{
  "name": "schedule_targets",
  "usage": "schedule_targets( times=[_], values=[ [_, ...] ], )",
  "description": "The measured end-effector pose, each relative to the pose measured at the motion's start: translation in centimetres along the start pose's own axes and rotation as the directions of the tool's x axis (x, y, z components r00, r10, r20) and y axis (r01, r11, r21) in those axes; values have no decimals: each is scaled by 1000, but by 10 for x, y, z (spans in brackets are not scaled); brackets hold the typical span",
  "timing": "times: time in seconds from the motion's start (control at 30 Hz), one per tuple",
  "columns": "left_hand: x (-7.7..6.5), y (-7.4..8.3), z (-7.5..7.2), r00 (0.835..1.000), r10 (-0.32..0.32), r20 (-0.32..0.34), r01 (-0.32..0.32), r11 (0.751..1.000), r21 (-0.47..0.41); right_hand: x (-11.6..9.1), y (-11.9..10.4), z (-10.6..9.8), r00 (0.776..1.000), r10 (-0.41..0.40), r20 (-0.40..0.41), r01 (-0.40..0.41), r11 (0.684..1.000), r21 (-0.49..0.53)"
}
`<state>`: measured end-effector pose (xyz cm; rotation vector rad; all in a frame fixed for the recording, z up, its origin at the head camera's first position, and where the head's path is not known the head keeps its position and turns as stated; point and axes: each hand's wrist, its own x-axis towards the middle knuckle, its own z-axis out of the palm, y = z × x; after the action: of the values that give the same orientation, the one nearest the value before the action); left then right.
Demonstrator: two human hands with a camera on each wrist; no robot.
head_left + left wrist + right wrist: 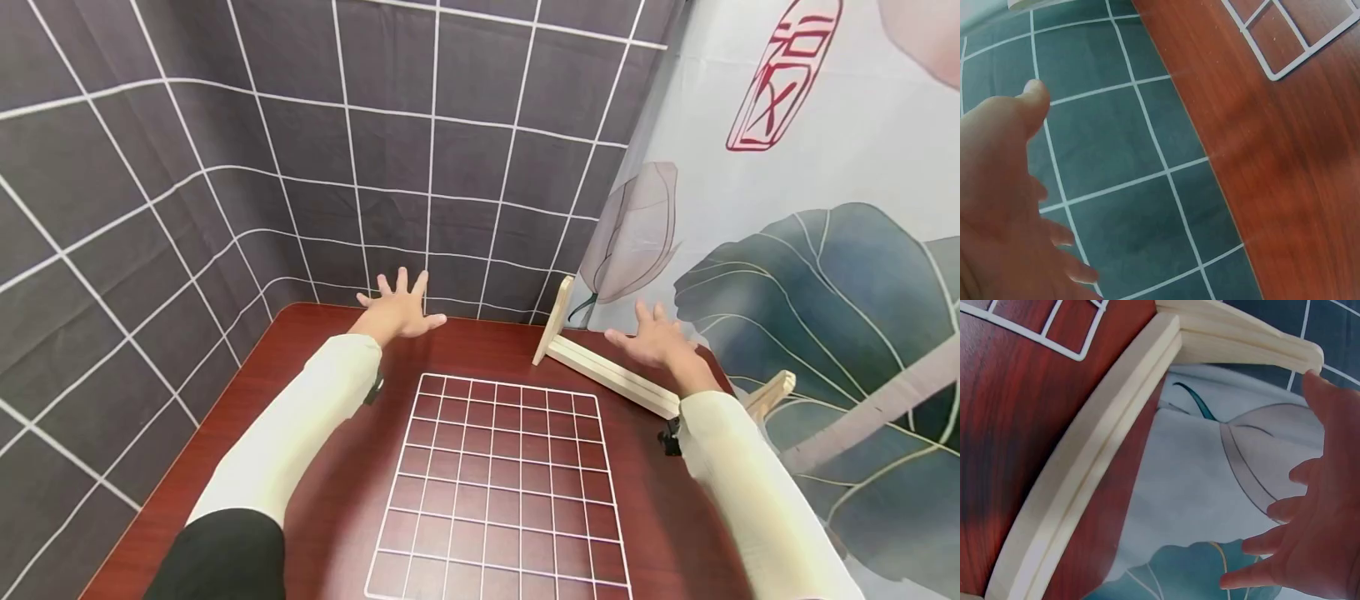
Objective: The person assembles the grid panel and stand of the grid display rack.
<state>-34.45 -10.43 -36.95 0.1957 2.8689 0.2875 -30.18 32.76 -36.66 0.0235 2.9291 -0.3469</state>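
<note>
My left hand (399, 310) is held out over the far left part of the table, fingers spread and holding nothing. Stretched out at the right, my right hand (654, 337) also has spread fingers and grips nothing. Beneath it lies a pale wooden stand (611, 375), a grooved bar with an upright at each end; the near upright is partly hidden by the right sleeve. In the right wrist view the thumb of that hand appears close to one upright (1247, 340); whether they touch I cannot tell. A white wire grid panel (491, 454) lies flat between the arms.
The reddish-brown wooden table (337, 500) runs back to a dark cloth with white grid lines (390, 150) hanging behind and at the left. A pale curtain with leaf and flower prints (705, 192) hangs along the right side.
</note>
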Motion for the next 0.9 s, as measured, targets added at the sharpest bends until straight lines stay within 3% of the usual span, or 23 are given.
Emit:
schedule_targets(
  times=[0.2,0.33,0.6,0.9],
  values=[
    [-6,4,15,999,-36,21,35,999,20,-4,-1,16,1000,-18,22,18,1000,-2],
    [-12,8,27,1000,-13,17,12,1000,22,-7,-3,29,1000,9,24,-9,1000,1],
    [-27,13,53,996,-12,86,15,1000,-25,-13,-9,58,999,49,12,-50,998,29],
    [-49,10,94,991,-37,126,41,998,-36,-19,-12,89,993,69,94,-72,997,31]
  ],
)
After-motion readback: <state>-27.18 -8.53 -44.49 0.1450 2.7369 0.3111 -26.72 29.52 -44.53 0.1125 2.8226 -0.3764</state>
